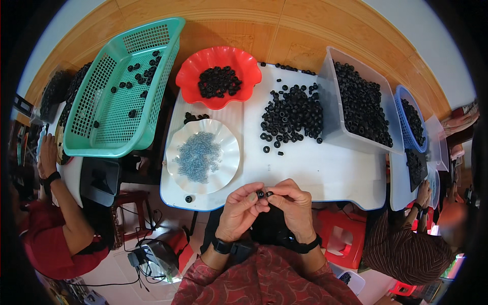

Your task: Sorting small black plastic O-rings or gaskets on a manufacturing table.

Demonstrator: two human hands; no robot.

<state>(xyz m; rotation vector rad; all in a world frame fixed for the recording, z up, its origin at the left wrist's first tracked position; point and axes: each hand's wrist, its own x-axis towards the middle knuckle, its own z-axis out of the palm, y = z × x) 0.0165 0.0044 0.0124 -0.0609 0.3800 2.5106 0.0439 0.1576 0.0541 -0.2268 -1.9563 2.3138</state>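
Note:
Over the table's near edge, my two hands meet at the fingertips. My left hand point(240, 209) pinches a small black ring-shaped part point(261, 194) between thumb and fingers. My right hand point(294, 208) is closed at its fingertips on another small dark piece point(270, 193), right beside the first; its exact kind is too small to tell. Left of my hands, a white scalloped plate point(231, 161) bears a heap of tiny translucent bluish pieces point(198, 156). One loose black part point(188, 199) lies by the plate's near rim. Farther off, many black ring-shaped parts point(292, 114) are heaped on the white table point(315, 175).
A red scalloped bowl point(250, 84) of black parts stands behind the plate. To its left is a green basket point(104, 152). A translucent bin point(334, 122) and a blue basket point(405, 133) of black parts stand right. People work on both sides; a red stool point(343, 236) is below.

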